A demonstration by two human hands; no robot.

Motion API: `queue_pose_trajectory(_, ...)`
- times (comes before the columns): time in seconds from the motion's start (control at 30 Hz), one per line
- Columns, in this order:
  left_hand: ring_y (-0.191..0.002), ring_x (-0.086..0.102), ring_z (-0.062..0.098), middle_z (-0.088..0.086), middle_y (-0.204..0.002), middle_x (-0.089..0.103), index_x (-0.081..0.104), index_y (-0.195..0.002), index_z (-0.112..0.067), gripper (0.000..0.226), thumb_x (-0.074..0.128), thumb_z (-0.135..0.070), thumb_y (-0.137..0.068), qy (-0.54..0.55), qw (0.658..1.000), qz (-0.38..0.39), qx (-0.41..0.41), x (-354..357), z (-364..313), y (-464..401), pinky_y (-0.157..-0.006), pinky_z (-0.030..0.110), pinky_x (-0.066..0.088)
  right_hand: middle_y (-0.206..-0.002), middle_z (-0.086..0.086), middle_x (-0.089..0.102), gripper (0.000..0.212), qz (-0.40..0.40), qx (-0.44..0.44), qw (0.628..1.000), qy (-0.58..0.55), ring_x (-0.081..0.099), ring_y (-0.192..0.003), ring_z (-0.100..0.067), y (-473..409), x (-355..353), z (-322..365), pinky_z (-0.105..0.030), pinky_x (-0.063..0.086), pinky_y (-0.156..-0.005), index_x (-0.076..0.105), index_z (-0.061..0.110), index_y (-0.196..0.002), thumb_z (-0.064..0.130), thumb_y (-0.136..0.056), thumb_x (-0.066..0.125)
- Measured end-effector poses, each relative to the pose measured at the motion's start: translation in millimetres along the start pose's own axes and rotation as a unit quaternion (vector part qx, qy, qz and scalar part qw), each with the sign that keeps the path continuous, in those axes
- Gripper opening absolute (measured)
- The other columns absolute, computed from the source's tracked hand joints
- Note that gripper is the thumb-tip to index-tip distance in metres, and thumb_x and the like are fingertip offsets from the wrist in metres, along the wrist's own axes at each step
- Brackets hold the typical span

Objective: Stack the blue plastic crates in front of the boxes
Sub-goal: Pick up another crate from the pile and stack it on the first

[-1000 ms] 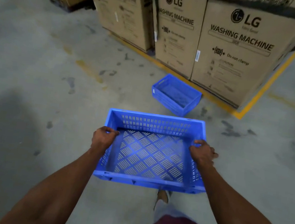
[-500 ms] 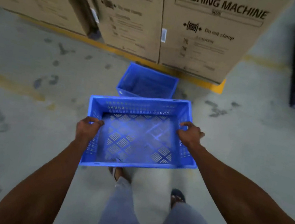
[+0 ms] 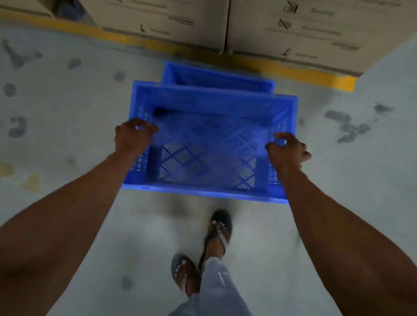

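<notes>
1. Concrete floor [image 3: 60,115] fills most of the view — pale grey, mottled with dark scuffs and blotches, with faded yellowish patches at the left edge.
2. A yellow painted line [image 3: 143,41] runs across the floor along the foot of the cardboard boxes [image 3: 170,0], which stand side by side at the top; their print is blurred.
3. A blue crate on the floor [image 3: 217,80] sits just in front of that line, close to the boxes.
4. The carried blue crate [image 3: 207,155] hangs over its near part, hiding most of it.
5. The left hand [image 3: 133,134] and right hand [image 3: 287,152] are clamped on the carried crate's side rims, fingers curled over the edges.
6. Below — sandalled feet [image 3: 211,252] and grey trousers [image 3: 218,309].
</notes>
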State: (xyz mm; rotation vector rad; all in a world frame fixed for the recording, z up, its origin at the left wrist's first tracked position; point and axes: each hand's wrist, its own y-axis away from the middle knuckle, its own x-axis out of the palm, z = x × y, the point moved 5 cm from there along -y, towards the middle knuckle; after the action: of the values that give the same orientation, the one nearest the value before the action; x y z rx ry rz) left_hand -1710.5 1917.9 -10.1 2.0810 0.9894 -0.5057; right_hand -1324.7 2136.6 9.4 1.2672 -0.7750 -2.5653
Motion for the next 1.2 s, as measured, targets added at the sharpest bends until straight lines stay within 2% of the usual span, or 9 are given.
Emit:
queue_pose_trajectory(0.13,-0.061,0.062,0.017,0.004,-0.084,0.077,0.077,-0.087,-0.019,0.050,0.068,-0.056,-0.055,0.008,0.999,0.006,0.042,18.4,-23.9,-68.6,-0.065,0.038,0.056,-0.128,-0.008,0.048,0.038,-0.014,-0.015,1.000,-0.006,0.035,-0.126,-0.035,-56.8,45.3,20.9,-0.044,0.044,-0.098,0.067,0.038,-0.112,0.029,-0.076,0.067)
queue_pose_trajectory(0.23,-0.088,0.069,0.023,0.007,-0.103,0.073,0.075,-0.088,-0.028,0.043,0.070,-0.058,-0.058,-0.029,0.998,0.013,0.059,28.7,-38.2,-118.0,-0.085,0.041,0.060,-0.130,-0.004,0.044,0.035,-0.033,-0.020,0.999,-0.004,0.033,-0.127,-0.034,-88.5,71.8,41.1,-0.046,0.041,-0.098,0.067,0.039,-0.108,0.027,-0.075,0.067)
queue_pose_trajectory(0.33,-0.119,0.051,0.039,0.017,-0.131,0.049,0.072,-0.102,-0.034,0.033,0.074,-0.053,-0.076,-0.150,0.985,0.021,0.086,38.7,-63.8,-146.8,-0.106,0.044,0.046,-0.135,-0.004,0.039,0.036,-0.046,-0.023,0.999,0.017,0.031,-0.130,-0.036,-106.6,82.3,63.1,-0.047,0.037,-0.101,0.067,0.038,-0.109,0.028,-0.075,0.068)
queue_pose_trajectory(0.53,-0.154,0.008,0.038,0.018,-0.168,0.008,0.051,-0.136,-0.047,0.070,0.072,-0.072,-0.075,-0.289,0.931,0.102,0.201,40.1,-68.7,-145.6,-0.120,0.057,0.012,-0.166,-0.012,0.006,0.061,-0.038,-0.115,0.978,0.168,0.010,-0.149,-0.040,-86.7,94.9,75.3,-0.054,0.018,-0.117,0.057,0.043,-0.129,0.047,-0.072,0.077)
queue_pose_trajectory(0.73,-0.153,0.025,0.028,0.009,-0.161,0.038,0.068,-0.120,-0.044,0.065,0.062,-0.080,-0.066,-0.328,0.888,0.083,0.311,9.1,0.0,-89.6,-0.117,0.060,0.018,-0.156,-0.002,0.041,0.071,-0.006,-0.267,0.921,0.283,0.022,-0.148,-0.038,-8.9,134.9,26.2,-0.062,0.008,-0.118,0.065,0.044,-0.122,0.086,-0.066,0.053)
queue_pose_trajectory(0.83,-0.146,0.038,0.037,0.010,-0.145,0.057,0.067,-0.124,-0.041,0.049,0.073,-0.045,-0.076,-0.368,0.838,0.059,0.398,-2.6,16.7,-95.0,-0.111,0.065,0.032,-0.138,-0.002,0.061,0.058,0.003,-0.328,0.890,0.315,0.045,-0.138,-0.037,-1.5,140.8,15.6,-0.064,0.026,-0.114,0.061,0.034,-0.134,0.060,-0.086,0.046)
queue_pose_trajectory(0.97,-0.106,0.069,0.034,0.002,-0.104,0.077,0.074,-0.119,-0.031,0.054,0.043,-0.021,-0.076,-0.412,0.777,0.038,0.474,0.5,-3.3,-113.8,-0.101,0.049,0.047,-0.116,-0.004,0.073,0.056,-0.019,-0.342,0.882,0.323,0.069,-0.106,-0.032,-20.0,134.0,31.6,-0.050,0.049,-0.097,0.065,0.028,-0.132,0.012,-0.079,0.057)
queue_pose_trajectory(1.07,-0.079,0.071,0.033,0.005,-0.097,0.078,0.073,-0.120,-0.033,0.049,0.056,-0.017,-0.077,-0.471,0.759,0.052,0.447,4.3,-36.6,-129.4,-0.086,0.039,0.051,-0.113,-0.001,0.073,0.054,0.001,-0.292,0.902,0.319,0.071,-0.096,-0.031,-24.8,134.6,45.4,-0.043,0.057,-0.083,0.065,0.034,-0.130,0.014,-0.080,0.067)
queue_pose_trajectory(1.2,-0.097,0.069,0.036,0.009,-0.110,0.074,0.068,-0.129,-0.035,0.047,0.063,-0.013,-0.088,-0.504,0.753,0.090,0.413,0.1,-61.8,-138.1,-0.095,0.042,0.047,-0.118,0.002,0.072,0.047,0.004,-0.258,0.922,0.289,0.070,-0.104,-0.028,-1.7,148.4,56.0,-0.041,0.056,-0.087,0.063,0.038,-0.132,0.022,-0.089,0.067)
